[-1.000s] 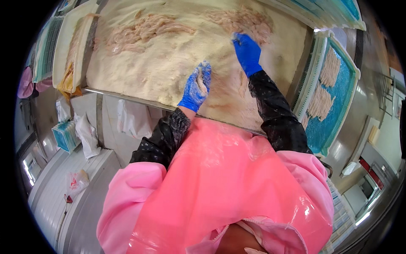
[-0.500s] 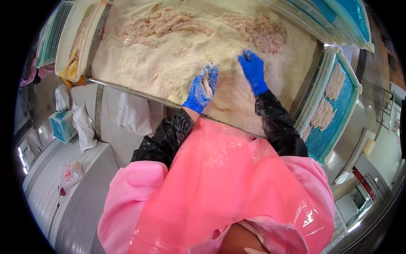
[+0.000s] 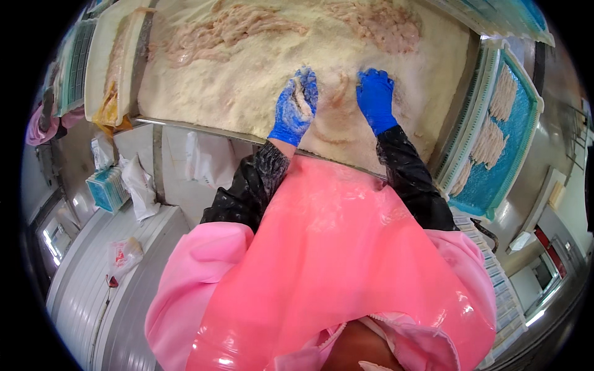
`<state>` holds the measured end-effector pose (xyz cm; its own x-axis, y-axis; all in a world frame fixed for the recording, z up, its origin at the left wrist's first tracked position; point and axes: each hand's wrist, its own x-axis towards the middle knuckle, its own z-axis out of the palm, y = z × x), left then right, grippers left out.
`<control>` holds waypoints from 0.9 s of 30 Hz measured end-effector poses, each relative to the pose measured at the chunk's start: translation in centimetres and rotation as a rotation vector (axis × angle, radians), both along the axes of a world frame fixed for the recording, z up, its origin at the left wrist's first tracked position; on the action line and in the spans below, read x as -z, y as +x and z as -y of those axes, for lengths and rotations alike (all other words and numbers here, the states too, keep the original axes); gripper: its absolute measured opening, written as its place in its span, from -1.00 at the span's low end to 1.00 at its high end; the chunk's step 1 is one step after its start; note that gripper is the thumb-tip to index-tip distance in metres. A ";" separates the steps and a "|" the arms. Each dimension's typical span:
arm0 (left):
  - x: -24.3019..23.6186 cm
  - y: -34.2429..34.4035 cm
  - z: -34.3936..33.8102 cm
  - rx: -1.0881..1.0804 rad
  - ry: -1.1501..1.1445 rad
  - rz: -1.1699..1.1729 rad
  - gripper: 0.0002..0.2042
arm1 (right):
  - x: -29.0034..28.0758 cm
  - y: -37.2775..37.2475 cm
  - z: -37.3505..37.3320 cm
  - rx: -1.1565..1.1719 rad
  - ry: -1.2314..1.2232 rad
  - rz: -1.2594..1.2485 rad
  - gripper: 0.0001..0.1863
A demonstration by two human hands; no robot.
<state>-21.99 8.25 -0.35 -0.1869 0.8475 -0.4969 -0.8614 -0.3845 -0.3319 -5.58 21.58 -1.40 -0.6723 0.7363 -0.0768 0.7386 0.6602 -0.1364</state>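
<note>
A crumpled clear plastic bag with red print [image 3: 124, 256] lies on the white ribbed surface at lower left. Above it stands a teal-and-white boxlike pack [image 3: 106, 188] (contents unclear), beside crumpled white plastic wrapping [image 3: 139, 185].

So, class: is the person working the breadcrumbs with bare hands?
No, both the left hand and the right hand wear blue gloves over the crumb bed.

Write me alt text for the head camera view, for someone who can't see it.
Two blue-gloved hands work in a wide table of pale breadcrumbs: the left hand cups crumbs and a pale meat strip, the right hand presses flat beside another strip. A pink apron fills the foreground; a blue tray of coated strips sits to the right.
</note>
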 end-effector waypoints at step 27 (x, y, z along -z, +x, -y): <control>-5.4 3.5 -2.0 0.064 -0.013 -0.724 -0.19 | -9.1 -2.2 10.0 0.663 -1.151 -1.074 -0.86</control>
